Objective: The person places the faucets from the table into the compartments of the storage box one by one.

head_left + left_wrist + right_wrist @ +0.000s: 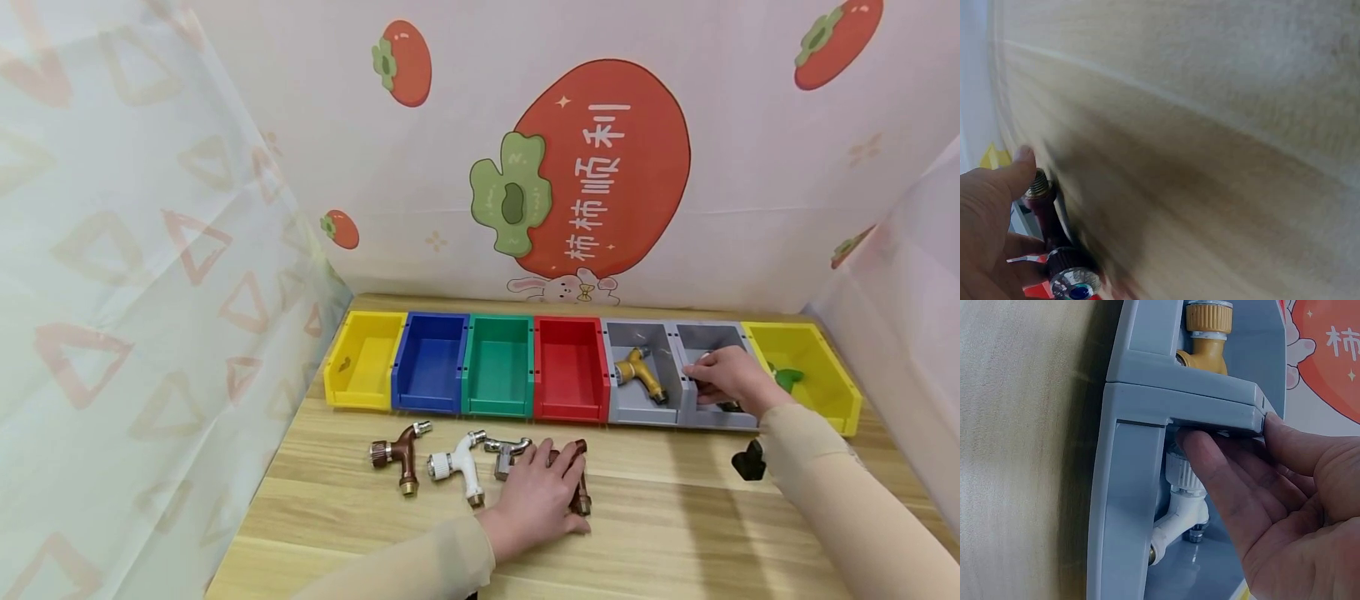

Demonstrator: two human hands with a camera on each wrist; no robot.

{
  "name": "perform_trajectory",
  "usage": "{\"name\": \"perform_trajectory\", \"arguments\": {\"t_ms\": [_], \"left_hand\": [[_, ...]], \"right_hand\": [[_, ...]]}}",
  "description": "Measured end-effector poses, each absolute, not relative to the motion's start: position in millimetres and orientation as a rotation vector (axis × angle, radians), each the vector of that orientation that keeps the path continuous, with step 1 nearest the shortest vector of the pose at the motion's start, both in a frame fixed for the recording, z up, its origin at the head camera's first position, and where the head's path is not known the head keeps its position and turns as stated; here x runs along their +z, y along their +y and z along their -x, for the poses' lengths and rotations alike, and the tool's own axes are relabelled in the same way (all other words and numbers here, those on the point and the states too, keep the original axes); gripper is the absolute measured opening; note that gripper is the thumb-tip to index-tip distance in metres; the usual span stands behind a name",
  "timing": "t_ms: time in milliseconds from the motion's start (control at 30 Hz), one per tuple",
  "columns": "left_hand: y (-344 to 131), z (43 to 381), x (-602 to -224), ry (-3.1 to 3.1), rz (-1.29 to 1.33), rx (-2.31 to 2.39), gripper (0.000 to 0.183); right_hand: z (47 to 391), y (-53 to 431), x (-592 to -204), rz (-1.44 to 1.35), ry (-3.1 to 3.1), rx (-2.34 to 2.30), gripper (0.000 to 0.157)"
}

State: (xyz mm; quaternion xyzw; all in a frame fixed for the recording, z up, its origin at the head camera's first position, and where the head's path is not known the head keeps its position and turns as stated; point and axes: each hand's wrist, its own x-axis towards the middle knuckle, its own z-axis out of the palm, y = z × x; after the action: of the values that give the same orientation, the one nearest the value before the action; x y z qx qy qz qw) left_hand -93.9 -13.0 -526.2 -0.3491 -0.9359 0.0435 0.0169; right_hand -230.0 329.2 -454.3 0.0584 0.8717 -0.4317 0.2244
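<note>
My left hand (536, 504) lies over a dark brown tap (1054, 228) on the table. In the left wrist view the thumb meets its threaded end, with fingers bent about its knob side. Left of this hand lie a chrome tap (504, 454), a white tap (463, 467) and another brown tap (405, 458). My right hand (727, 375) reaches into the right-hand grey bin (720, 417). Its thumb touches the divider's rim, and its loosely bent fingers are inside beside a white tap (1179, 509) resting in that bin.
A row of coloured bins spans the back: yellow (360, 400), blue (427, 403), green (498, 408), red (572, 412), two grey, yellow (832, 383). A yellow tap (637, 373) sits in the left grey bin, a green item (786, 379) in the far-right bin. Printed sheets wall the table.
</note>
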Motion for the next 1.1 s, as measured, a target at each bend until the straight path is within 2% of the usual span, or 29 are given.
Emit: {"name": "perform_trajectory", "arguments": {"t_ms": [333,533,867,1100], "left_hand": [[-9,93,-533,-2.855,1.05,0.128,0.089],[-8,92,-532,-2.83,1.064,0.136,0.078],[-14,97,-529,-2.824,1.226,0.027,0.059],[-19,99,-527,-2.726,1.356,0.055,0.057]], "right_hand": [[232,330,-454,-0.186,2.405,-1.145,0.046],[234,332,-454,-0.185,2.392,-1.132,0.046],[235,331,-452,-0.176,2.39,-1.127,0.049],[235,332,-454,-0.179,2.386,-1.125,0.049]]}}
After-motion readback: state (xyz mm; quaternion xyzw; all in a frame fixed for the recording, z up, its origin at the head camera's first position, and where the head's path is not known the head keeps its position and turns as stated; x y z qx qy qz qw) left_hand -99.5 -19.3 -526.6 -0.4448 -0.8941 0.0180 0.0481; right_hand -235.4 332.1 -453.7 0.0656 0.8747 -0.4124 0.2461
